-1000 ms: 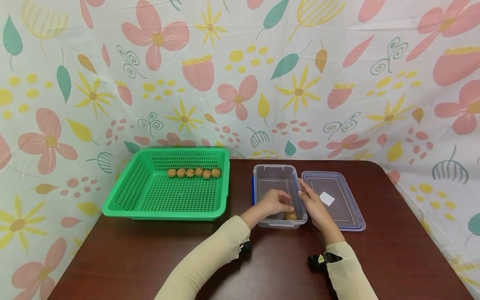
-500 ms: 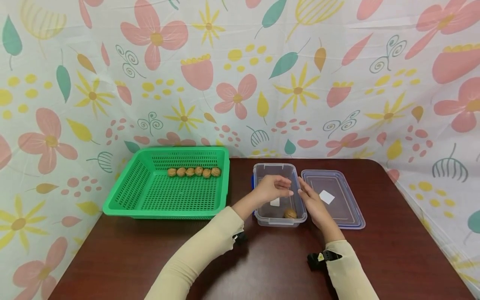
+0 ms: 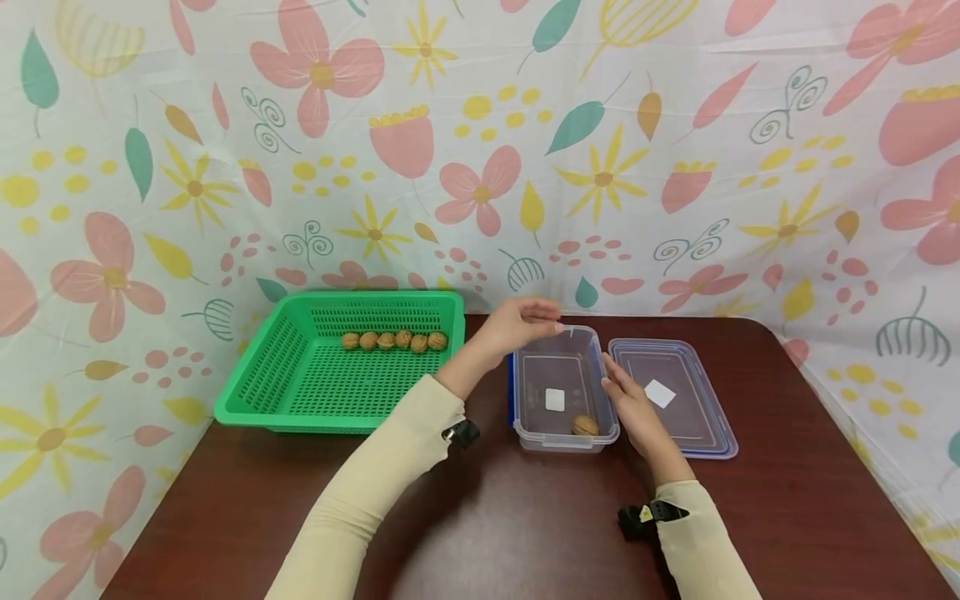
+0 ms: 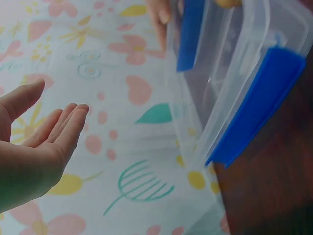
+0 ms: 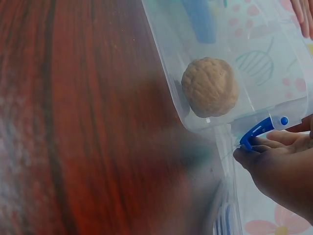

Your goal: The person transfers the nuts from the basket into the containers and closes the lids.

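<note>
Clear box point(image 3: 564, 377) rim: right hand point(image 3: 632, 406) touching, grip loose (walnut point(image 3: 584, 425) inside); left hand point(image 3: 519, 320) open, empty, above.

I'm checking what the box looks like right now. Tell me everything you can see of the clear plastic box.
The clear plastic box is a see-through rectangular tub with blue clips on its sides, standing open and upright on the dark wooden table. It sits between the green basket and its lid. One walnut lies in the near right corner, beside a white label. The right hand touches its right wall.
</note>
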A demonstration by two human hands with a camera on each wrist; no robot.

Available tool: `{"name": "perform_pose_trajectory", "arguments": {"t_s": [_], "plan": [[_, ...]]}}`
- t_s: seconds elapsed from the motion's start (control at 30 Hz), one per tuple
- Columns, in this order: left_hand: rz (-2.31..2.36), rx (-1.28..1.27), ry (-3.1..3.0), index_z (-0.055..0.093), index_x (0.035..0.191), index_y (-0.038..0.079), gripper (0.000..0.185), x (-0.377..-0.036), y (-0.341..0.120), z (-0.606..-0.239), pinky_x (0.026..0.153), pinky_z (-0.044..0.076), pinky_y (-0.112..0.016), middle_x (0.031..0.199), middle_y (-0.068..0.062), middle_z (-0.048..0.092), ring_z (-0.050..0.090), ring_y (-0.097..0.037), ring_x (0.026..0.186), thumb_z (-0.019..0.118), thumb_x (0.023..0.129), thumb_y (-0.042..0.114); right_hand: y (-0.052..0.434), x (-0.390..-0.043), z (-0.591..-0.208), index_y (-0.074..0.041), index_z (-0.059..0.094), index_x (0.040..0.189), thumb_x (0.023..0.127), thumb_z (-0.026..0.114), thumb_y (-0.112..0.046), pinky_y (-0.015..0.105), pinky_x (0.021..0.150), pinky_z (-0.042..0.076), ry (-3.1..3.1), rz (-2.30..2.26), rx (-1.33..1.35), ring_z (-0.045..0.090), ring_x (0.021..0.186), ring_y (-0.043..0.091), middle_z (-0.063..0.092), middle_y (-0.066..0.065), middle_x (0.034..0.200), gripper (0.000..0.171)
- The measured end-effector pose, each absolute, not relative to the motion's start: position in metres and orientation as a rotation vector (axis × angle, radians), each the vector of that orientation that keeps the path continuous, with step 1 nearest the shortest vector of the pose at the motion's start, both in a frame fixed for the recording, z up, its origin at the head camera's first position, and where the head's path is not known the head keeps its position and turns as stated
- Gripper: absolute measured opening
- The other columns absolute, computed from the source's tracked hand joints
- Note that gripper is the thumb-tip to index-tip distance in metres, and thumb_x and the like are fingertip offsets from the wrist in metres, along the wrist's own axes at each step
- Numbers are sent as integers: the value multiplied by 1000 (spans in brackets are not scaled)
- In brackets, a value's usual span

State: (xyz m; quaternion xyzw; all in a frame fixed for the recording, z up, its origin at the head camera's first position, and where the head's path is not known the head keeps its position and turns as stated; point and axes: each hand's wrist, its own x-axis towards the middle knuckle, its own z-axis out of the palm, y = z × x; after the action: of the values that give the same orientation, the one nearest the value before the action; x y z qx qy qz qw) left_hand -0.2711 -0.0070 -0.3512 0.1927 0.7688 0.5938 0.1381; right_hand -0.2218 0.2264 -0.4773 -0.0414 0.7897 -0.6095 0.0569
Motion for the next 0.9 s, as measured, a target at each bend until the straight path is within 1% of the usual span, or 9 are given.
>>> {"name": "perform_pose_trajectory", "arguments": {"t_s": [0.1, 0.27, 0.43, 0.6, 0.7, 0.9], "plan": [[1721, 528, 2234, 61, 127, 5, 38, -277, -16, -341, 96, 49, -34, 122, -10, 64, 61, -19, 110, 69, 91, 16, 227, -222, -478, -8, 11, 155, 106, 32, -14, 54, 116, 10, 2396, -1850, -127, 4, 145, 37, 5, 17, 160, 53], [1769, 464, 2264, 62, 127, 6, 38, -289, -34, -328, 97, 47, -31, 122, -9, 64, 60, -20, 112, 68, 92, 17, 227, -221, -477, -6, 11, 155, 106, 32, -12, 55, 116, 9, 2382, -1859, -127, 3, 145, 37, 4, 17, 160, 53], [1818, 438, 2288, 60, 130, 5, 40, -303, -59, -322, 101, 44, -33, 124, -10, 63, 57, -21, 115, 67, 92, 18, 227, -220, -475, -8, 11, 155, 106, 32, -13, 55, 116, 8, 2382, -1863, -125, 2, 146, 36, 5, 16, 160, 53], [1890, 402, 2251, 58, 131, 2, 40, -314, -85, -320, 100, 46, -33, 128, -15, 59, 56, -25, 118, 65, 93, 14, 225, -218, -473, -8, 12, 155, 106, 34, -14, 55, 116, 9, 2394, -1855, -132, 3, 146, 37, 5, 17, 160, 54], [1922, 381, 2198, 54, 134, 1, 42, -321, -100, -321, 103, 44, -34, 133, -18, 54, 53, -27, 122, 63, 94, 12, 225, -217, -472, -8, 12, 155, 106, 34, -15, 56, 116, 9, 2399, -1854, -137, 3, 146, 37, 5, 17, 160, 54], [1953, 353, 2121, 49, 138, -1, 46, -335, -129, -323, 107, 40, -36, 142, -18, 47, 47, -28, 129, 61, 95, 10, 224, -216, -473, -8, 13, 155, 106, 35, -15, 56, 116, 10, 2413, -1846, -145, 4, 145, 37, 6, 18, 159, 54]]}}
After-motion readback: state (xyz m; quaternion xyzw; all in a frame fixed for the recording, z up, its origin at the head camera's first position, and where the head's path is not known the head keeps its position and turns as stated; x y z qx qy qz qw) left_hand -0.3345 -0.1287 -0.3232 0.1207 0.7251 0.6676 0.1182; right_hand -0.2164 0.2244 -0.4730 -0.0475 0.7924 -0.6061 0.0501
